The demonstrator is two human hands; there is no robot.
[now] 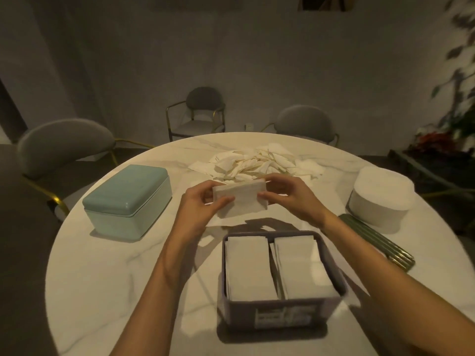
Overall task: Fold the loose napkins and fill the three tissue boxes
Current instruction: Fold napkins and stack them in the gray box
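- My left hand (199,205) pinches the left end of a folded napkin (240,199), thumb curled over its front face and fingers tucked behind it.
- My right hand (288,196) pinches the right end of that same napkin, thumb lying along its front and fingers curled over the top edge.
- The napkin is held in the air between both hands, just beyond the far rim of the purple box (280,308), with its long side running left to right.
- The purple box sits on the tabletop (108,278) nearest to me, open at the top, with two stacks of folded napkins (248,268) lying side by side inside it.
- Beyond the purple box, past my hands, a heap of loose napkins (259,163) lies spread on the tabletop.
- To the left of the purple box stands a teal box (128,199) with its lid closed.
- To the right of the purple box and farther back stands a round white box (380,199), also closed.
- Between the round white box and the purple box lies a ribbed green lid (376,242), flat on the tabletop.
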